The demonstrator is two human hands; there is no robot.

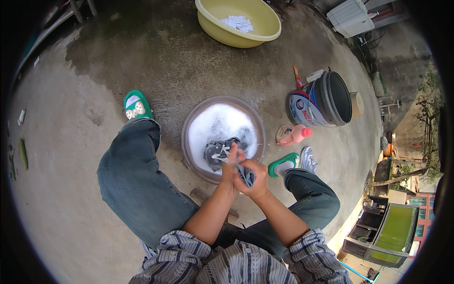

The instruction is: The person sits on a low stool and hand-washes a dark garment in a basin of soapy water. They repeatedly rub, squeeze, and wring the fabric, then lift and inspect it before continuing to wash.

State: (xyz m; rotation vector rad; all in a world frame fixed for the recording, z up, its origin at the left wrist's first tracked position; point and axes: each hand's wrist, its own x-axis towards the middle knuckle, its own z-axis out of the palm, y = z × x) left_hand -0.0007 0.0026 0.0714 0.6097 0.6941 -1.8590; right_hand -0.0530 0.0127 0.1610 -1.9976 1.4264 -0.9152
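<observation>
A grey garment [215, 153] with a white print lies partly in the suds of a round basin [186, 156] between my knees. Its wet end is bunched up at the basin's near rim, where both hands hold it. My right hand [258, 174] is closed around a twisted fold that pokes out toward me. Pressed against it, my left hand [232, 164] grips the cloth with foam on the fingers. White foam [230, 113] covers most of the water, so the basin's bottom is hidden.
A yellow tub [209, 30] holding white cloth [239, 23] stands ahead on wet concrete. To the right are a pink detergent bottle [289, 135], a large paint bucket [305, 103], a brush [297, 76] and a silver shoe [309, 159]. My feet wear green slippers [142, 97].
</observation>
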